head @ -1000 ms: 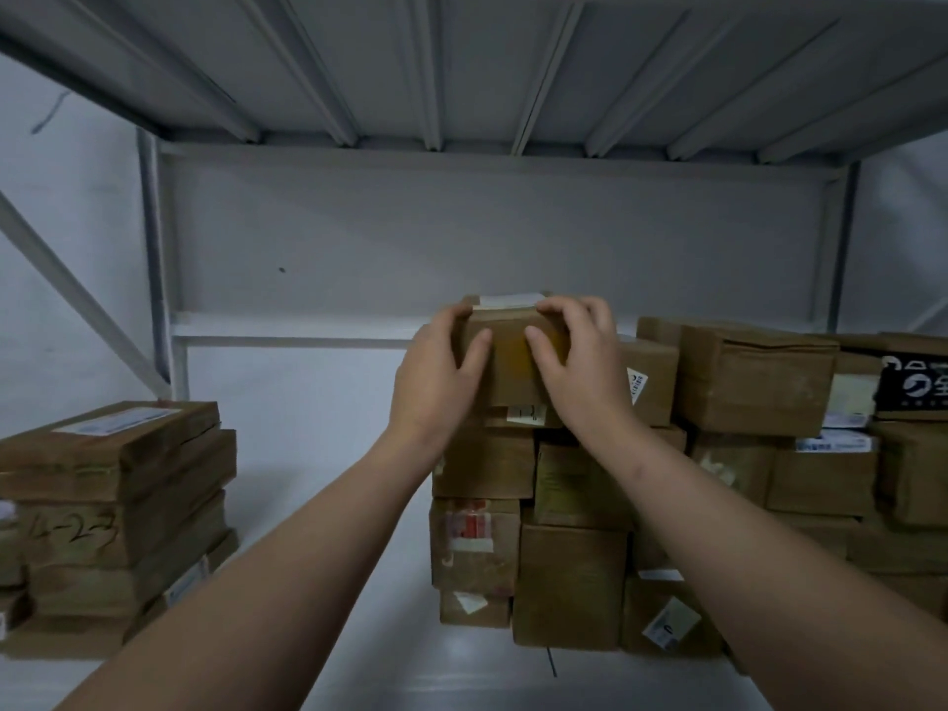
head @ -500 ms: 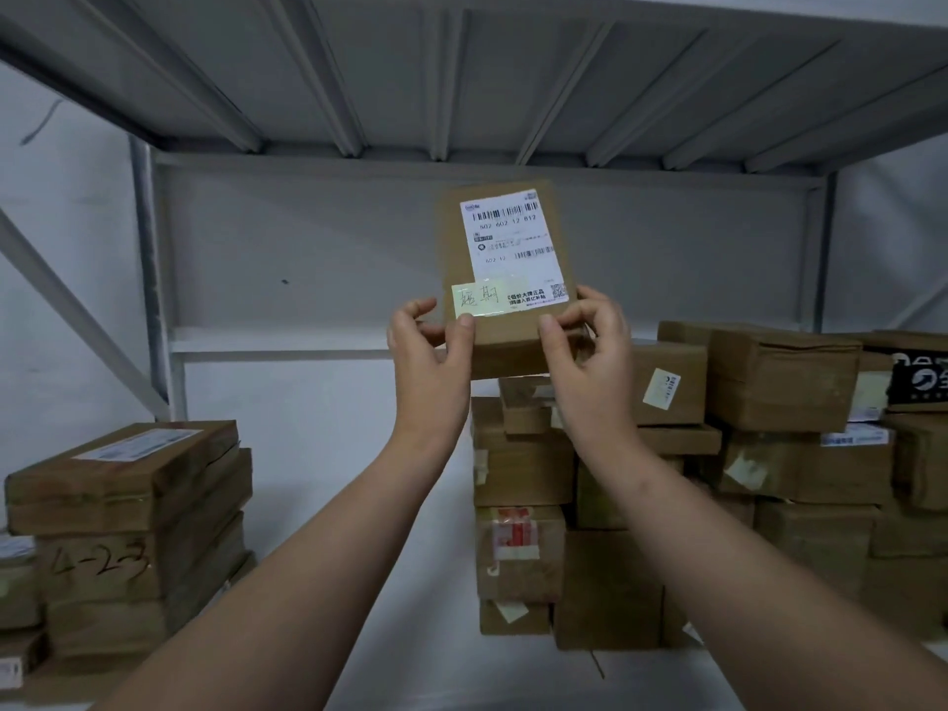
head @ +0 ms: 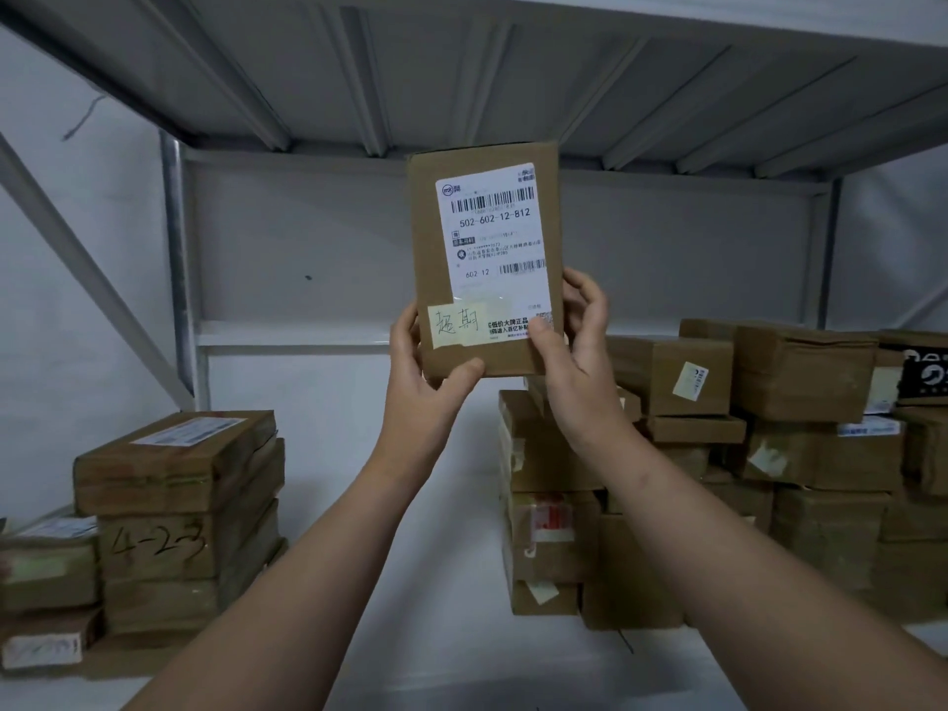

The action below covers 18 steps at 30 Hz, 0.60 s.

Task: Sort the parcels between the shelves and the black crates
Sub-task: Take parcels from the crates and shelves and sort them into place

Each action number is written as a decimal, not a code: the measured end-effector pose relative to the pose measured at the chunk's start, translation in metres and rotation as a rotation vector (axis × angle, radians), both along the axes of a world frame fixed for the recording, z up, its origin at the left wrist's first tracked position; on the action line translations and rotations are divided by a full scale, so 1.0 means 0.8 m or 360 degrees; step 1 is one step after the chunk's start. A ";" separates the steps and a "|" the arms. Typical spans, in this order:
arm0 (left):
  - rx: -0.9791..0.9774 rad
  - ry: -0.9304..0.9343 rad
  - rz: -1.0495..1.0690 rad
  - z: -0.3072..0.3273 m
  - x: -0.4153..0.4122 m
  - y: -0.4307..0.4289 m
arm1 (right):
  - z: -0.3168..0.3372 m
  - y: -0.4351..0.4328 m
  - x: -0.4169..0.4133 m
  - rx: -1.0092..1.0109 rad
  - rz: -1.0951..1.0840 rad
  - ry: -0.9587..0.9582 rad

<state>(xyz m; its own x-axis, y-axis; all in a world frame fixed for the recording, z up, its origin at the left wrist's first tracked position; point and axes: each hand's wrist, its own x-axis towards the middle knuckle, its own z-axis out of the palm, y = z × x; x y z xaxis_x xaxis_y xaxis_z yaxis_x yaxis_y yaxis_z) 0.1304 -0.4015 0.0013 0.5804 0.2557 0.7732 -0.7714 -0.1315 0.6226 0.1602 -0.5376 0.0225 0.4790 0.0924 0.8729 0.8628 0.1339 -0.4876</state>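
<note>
A white metal shelf [head: 410, 515] runs along a pale wall, with the ribbed underside of the next shelf [head: 461, 69] overhead. Two heaps of brown boxes sit on it: a stack on the left [head: 174, 505], one box marked 4-23, and a bigger pile on the right [head: 769, 433], too jumbled to count. One parcel [head: 431, 238] is up in the air between them, held upright in front of the back wall. It carries one white shipping label [head: 492, 233] and one yellow note [head: 458, 323]. The left hand [head: 420, 387] grips its lower left corner, and the right hand [head: 574, 361] grips its lower right edge, thumb on the label. A second ago this parcel lay on top of the right pile; it now stands higher and nearer than half a second ago.
</note>
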 end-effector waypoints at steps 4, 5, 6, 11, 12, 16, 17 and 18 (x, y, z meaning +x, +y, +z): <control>0.0028 -0.0024 0.0029 -0.006 -0.009 0.019 | -0.008 0.021 -0.004 0.0003 -0.0014 -0.0026; 0.0024 -0.0026 0.0034 -0.007 -0.011 0.024 | -0.008 0.027 -0.005 0.0004 -0.0017 -0.0035; 0.0018 -0.0033 0.0041 -0.008 -0.013 0.029 | -0.008 0.032 -0.007 0.0006 -0.0017 -0.0041; 0.0041 -0.0070 0.0070 -0.019 -0.025 0.052 | -0.017 0.052 -0.022 0.0052 -0.0045 -0.0011; 0.0054 -0.0081 0.0071 -0.023 -0.028 0.054 | -0.021 0.054 -0.027 0.0076 -0.0053 0.0005; 0.0093 -0.0063 0.0028 -0.047 -0.038 0.052 | -0.047 0.055 -0.043 0.0150 -0.0138 0.0070; 0.0095 -0.0047 0.0009 -0.053 -0.041 0.049 | -0.055 0.053 -0.047 0.0130 -0.0177 0.0072; 0.0096 -0.0033 -0.0012 -0.059 -0.044 0.045 | -0.062 0.049 -0.051 0.0108 -0.0211 0.0079</control>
<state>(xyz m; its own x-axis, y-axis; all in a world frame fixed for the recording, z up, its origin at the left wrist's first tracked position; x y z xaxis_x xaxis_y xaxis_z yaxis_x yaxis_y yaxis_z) 0.0952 -0.3654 -0.0455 0.5660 0.2038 0.7988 -0.7850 -0.1626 0.5978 0.1192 -0.4983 -0.0272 0.5257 -0.0327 0.8500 0.8501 0.0547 -0.5237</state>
